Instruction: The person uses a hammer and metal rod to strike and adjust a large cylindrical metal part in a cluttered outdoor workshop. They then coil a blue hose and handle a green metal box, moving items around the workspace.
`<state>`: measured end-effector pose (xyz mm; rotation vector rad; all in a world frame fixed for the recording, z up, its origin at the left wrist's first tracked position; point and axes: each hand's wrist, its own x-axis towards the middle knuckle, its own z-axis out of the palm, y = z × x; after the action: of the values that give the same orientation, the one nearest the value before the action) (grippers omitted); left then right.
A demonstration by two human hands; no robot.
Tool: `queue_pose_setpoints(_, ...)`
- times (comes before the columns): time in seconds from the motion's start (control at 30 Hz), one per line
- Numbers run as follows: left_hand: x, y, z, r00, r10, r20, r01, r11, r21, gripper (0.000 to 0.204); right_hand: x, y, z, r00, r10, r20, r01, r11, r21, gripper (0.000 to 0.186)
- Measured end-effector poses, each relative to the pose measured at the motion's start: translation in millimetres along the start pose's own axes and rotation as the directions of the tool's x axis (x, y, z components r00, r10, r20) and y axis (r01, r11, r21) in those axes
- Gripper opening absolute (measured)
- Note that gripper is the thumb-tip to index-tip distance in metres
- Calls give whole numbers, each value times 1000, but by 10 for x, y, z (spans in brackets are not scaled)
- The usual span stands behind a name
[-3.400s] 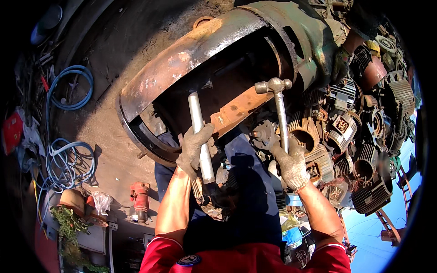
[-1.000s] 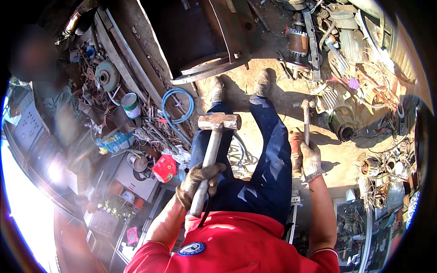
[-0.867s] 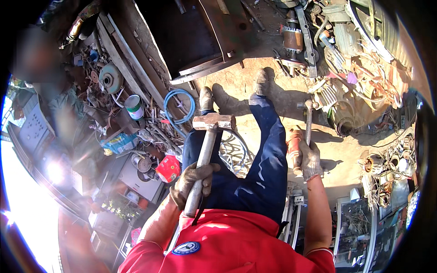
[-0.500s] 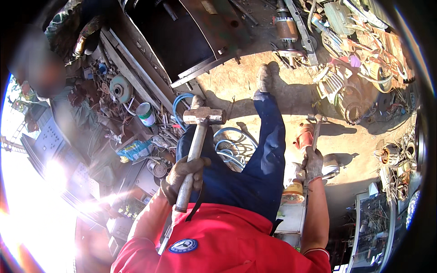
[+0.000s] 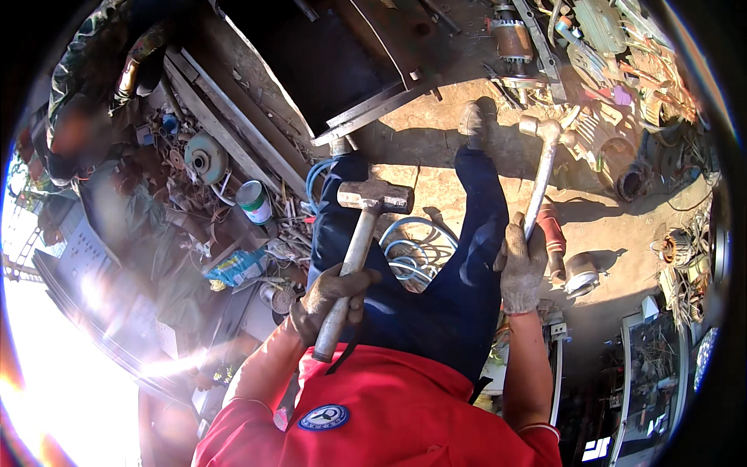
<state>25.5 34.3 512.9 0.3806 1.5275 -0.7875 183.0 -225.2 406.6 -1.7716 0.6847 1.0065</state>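
Observation:
My left hand (image 5: pixel 333 302), in a soiled work glove, is closed round the handle of a sledgehammer (image 5: pixel 359 247). Its blocky, worn steel head points away from me, over my left leg. A smaller hammer (image 5: pixel 541 183) with a pale handle stands up from my right hand (image 5: pixel 521 268), which is gloved too and wrapped round the lower handle. That hammer's rounded metal head is up and to the right of my right leg. Neither hammer touches another object. Below the right hammer, a red tool (image 5: pixel 551 233) rests on the sunlit ground.
Ahead stands a large dark metal box (image 5: pixel 327 70). A pale hose (image 5: pixel 420 243) lies coiled between my legs. At left are long metal bars (image 5: pixel 233 124), a green-and-white can (image 5: pixel 253 204) and scrap. Motor parts (image 5: pixel 513 39) lie far right. Someone in camouflage (image 5: pixel 85 54) is far left.
My right hand has lifted the smaller hammer and brought it a little inward, farther from the ground. My left hand still grips the sledgehammer, shifted slightly right in view.

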Motion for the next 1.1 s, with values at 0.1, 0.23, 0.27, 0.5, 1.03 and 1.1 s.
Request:
queue_pose_setpoints(0.1,86,67,-583,999,-6,48,8,999,-32,52,-155,35,834,996,-82,45,67,960,273,22)
queue_pose_setpoints(0.23,106,206,-1383,1000,-5,17,6,998,-56,50,-308,-145,1908,993,40,113,-62,979,196,17)
queue_pose_setpoints(0.27,79,282,-1564,1000,-10,-9,10,999,-49,49,-277,-71,2129,990,9,141,-32,986,161,17)
queue_pose_setpoints(0.5,54,533,-2921,984,169,-52,-176,949,-260,52,-208,108,3732,929,263,261,-273,962,1,25)
queue_pose_setpoints(1.03,197,809,-3469,994,79,-78,-104,914,-392,41,-115,-209,3758,866,406,293,-434,900,34,24)
queue_pose_setpoints(1.1,261,735,-3534,995,89,49,-57,891,-451,40,-64,-400,3422,965,198,171,-198,980,-18,21)
